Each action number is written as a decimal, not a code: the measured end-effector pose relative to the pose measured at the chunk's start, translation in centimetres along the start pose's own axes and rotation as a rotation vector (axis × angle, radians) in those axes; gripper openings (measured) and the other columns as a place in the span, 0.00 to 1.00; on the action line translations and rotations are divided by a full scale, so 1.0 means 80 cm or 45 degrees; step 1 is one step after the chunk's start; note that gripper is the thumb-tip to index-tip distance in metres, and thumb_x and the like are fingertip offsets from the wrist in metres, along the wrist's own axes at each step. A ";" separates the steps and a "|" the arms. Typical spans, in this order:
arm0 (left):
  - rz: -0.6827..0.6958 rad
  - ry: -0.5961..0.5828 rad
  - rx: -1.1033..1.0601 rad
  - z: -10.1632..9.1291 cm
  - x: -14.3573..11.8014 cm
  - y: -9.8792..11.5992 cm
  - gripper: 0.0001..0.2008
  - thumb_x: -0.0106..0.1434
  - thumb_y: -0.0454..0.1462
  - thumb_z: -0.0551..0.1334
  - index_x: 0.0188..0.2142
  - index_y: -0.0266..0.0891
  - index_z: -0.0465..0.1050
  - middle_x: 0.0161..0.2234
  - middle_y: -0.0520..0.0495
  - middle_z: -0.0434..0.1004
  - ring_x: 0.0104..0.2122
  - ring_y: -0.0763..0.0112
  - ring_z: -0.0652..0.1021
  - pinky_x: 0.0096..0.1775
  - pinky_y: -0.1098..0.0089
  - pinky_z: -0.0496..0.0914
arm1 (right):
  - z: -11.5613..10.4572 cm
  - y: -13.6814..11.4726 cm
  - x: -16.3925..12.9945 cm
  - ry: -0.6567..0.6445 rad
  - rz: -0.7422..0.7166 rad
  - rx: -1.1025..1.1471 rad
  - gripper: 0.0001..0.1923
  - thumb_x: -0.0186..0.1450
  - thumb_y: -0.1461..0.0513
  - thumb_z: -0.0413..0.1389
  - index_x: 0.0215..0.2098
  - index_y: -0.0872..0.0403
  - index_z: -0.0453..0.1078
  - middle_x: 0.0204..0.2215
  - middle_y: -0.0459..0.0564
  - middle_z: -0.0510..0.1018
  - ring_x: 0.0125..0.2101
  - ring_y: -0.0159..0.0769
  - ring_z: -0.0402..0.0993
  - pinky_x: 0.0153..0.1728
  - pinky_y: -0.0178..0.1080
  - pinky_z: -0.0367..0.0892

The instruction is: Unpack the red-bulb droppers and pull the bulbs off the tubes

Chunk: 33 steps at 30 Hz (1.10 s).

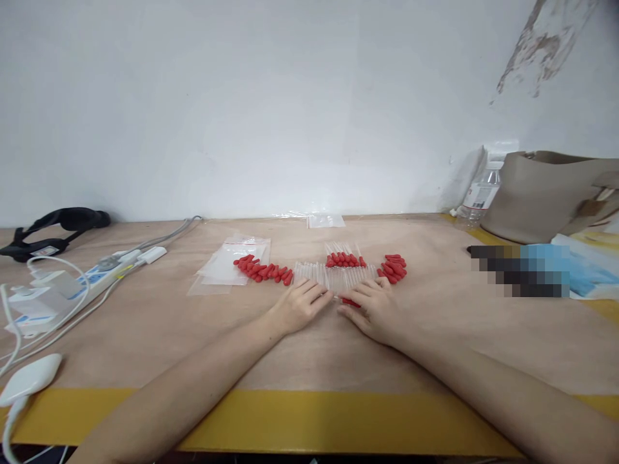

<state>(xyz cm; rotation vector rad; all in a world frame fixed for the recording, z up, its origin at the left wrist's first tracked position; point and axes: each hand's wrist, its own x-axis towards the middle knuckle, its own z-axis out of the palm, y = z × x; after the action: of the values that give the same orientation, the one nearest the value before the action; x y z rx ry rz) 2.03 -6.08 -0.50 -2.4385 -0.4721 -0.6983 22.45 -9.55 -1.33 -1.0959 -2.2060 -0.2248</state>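
Several clear glass tubes (333,278) lie side by side in the middle of the table. My left hand (300,306) rests at their near left edge, its fingers closed around a thin clear tube mostly hidden by them. Just right of it, my right hand (374,310) curls over a red rubber bulb (350,301), which points toward the left fingertips; whether bulb and tube are joined is too small to tell. Loose red bulbs form a left pile (264,269) and a right pile (394,268). Behind the tubes lie several droppers (345,259) with red bulbs fitted.
Clear plastic bags (227,263) lie left of the tubes, and a small bag (326,221) lies by the wall. Far left are a power strip (91,277), cables and a black strap (58,229). On the right stand a bottle (481,193) and a taupe bag (536,200).
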 end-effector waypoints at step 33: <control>-0.577 0.117 -0.409 0.000 0.005 -0.021 0.13 0.62 0.30 0.49 0.43 0.36 0.67 0.34 0.45 0.67 0.33 0.72 0.70 0.34 0.72 0.67 | -0.036 0.129 0.045 0.324 0.336 0.133 0.11 0.60 0.60 0.51 0.37 0.55 0.72 0.28 0.51 0.71 0.29 0.33 0.68 0.32 0.36 0.63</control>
<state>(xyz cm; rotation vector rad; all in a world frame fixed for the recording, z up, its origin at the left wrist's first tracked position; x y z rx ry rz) 1.61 -4.69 0.40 -2.6001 -0.9563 -1.1446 30.11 -1.88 1.80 -1.2144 -1.8091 -0.1246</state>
